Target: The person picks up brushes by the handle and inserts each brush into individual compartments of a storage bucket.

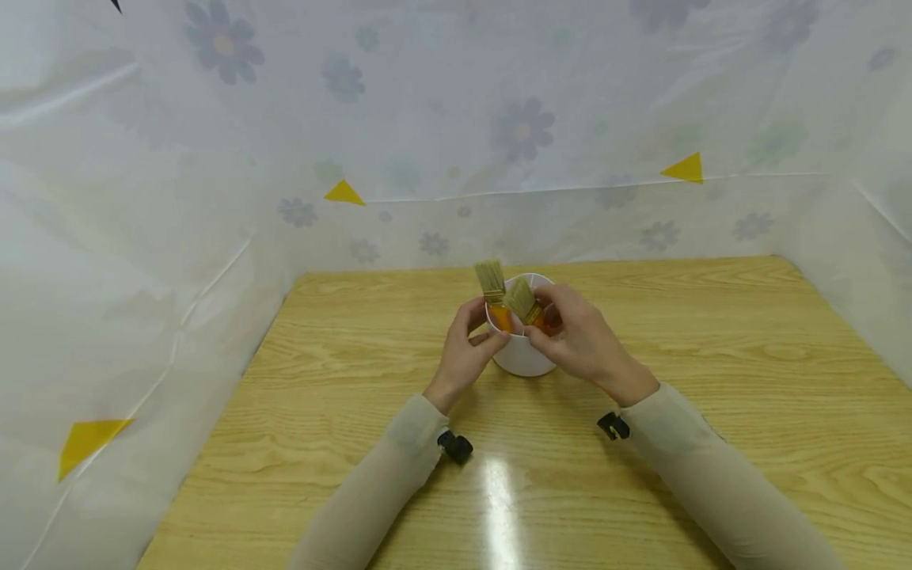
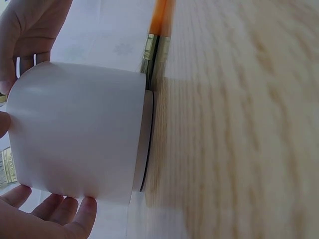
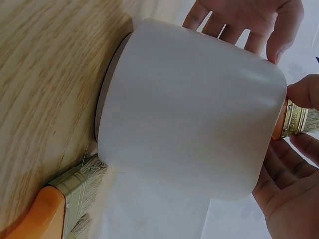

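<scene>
A white round container point(image 1: 523, 360) stands on the wooden table, slightly narrower at its dark-edged base. My left hand point(image 1: 466, 352) grips its left side, fingers curved along the wall and thumb near the front rim. One paintbrush point(image 1: 490, 277) with pale bristles and an orange handle stands bristles up inside, leaning at the left rim. My right hand point(image 1: 580, 336) holds a second paintbrush point(image 1: 522, 297) over the right rim, its bristles tilted up and left. A third paintbrush point(image 3: 52, 211) lies on the table right of the container, hidden from the head view by my right hand and arm.
The table point(image 1: 342, 380) has a wood grain and a bright reflection near the front. Pale flowered sheeting point(image 1: 427, 119) encloses its back and sides, with yellow triangles point(image 1: 685, 169) stuck on it. Black wrist mounts point(image 1: 456, 447) sit on both sleeves.
</scene>
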`<state>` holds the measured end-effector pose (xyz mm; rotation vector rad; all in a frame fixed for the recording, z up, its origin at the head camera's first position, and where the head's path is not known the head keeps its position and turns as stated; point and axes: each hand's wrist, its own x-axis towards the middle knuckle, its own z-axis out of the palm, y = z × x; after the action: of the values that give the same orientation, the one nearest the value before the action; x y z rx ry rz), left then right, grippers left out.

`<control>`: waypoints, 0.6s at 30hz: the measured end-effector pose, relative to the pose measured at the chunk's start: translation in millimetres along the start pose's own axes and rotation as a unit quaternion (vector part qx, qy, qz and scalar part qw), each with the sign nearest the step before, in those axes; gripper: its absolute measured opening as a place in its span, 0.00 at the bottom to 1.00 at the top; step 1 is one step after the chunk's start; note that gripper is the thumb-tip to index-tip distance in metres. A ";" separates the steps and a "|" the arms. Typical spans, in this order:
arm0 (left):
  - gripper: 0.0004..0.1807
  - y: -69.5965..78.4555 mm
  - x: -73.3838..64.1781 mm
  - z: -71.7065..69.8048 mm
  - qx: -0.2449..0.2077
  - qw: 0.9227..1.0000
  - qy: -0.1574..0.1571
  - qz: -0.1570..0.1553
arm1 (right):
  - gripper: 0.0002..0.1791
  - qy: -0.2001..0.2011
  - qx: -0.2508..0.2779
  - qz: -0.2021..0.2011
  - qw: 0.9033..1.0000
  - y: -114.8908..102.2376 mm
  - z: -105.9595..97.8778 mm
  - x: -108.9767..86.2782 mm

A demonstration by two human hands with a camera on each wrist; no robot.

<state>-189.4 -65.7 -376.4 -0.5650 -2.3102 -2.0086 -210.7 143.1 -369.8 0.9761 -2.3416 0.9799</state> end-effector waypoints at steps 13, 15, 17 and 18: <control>0.33 0.8 0.0 0.9 -0.013 1.000 0.002 -0.003 | 0.26 -0.003 -0.015 0.008 1.000 -2.7 1.8 -2.1; 0.33 1.2 -0.1 0.9 -0.011 1.000 0.001 -0.005 | 0.26 -0.004 -0.016 0.009 1.000 -2.6 2.0 -2.3; 0.33 1.3 0.0 0.8 -0.011 1.000 0.001 -0.005 | 0.26 -0.005 -0.018 0.010 1.000 -2.5 2.3 -2.4; 0.33 1.3 0.2 0.7 -0.010 1.000 0.000 -0.004 | 0.26 -0.005 -0.019 0.011 1.000 -2.4 2.4 -2.4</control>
<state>-189.1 -64.9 -375.2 -0.5575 -2.2989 -2.0383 -207.6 141.2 -371.8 0.9446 -2.3756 0.9378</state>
